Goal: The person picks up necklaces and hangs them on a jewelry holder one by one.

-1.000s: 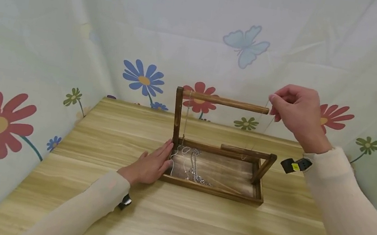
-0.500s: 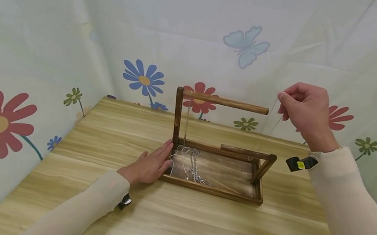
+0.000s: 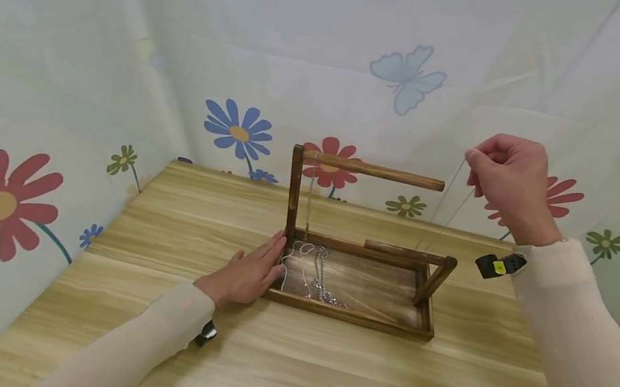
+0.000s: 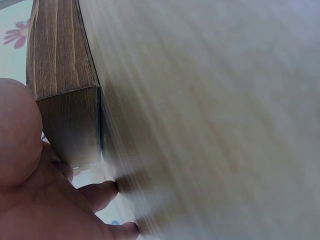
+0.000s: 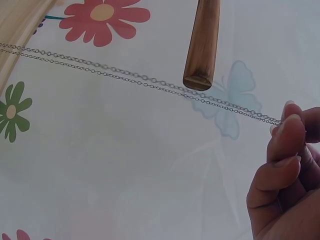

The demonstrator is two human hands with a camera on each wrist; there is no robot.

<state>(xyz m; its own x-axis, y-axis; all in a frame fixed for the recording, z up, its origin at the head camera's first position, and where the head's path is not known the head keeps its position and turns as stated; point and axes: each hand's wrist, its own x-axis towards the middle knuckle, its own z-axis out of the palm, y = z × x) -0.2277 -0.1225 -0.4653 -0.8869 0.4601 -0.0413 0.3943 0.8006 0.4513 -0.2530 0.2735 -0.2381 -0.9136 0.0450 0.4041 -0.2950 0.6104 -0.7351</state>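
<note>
My right hand (image 3: 509,181) pinches a thin silver chain necklace (image 5: 145,80) between thumb and fingertips. Two strands of it slant down from the fingers, beyond the free end of the upper wooden bar (image 3: 380,171), toward the back of the stand. My left hand (image 3: 249,272) lies with straight fingers against the left end of the dark wooden jewelry stand (image 3: 351,318). The left wrist view shows the fingers beside the stand's corner (image 4: 67,117). Another necklace (image 3: 311,194) hangs from the upper bar near its post.
In the stand's tray lie a thick silver chain (image 3: 321,276), a white cord-like chain (image 3: 285,267) and other thin strands. A lower wooden bar (image 3: 398,251) juts left from the short right post. Behind the wood-grain table (image 3: 318,371) hangs a flowered cloth (image 3: 286,34).
My right hand has moved right and slightly up, drawing the chain necklace away from the upper bar's free end. The left hand stays against the stand.
</note>
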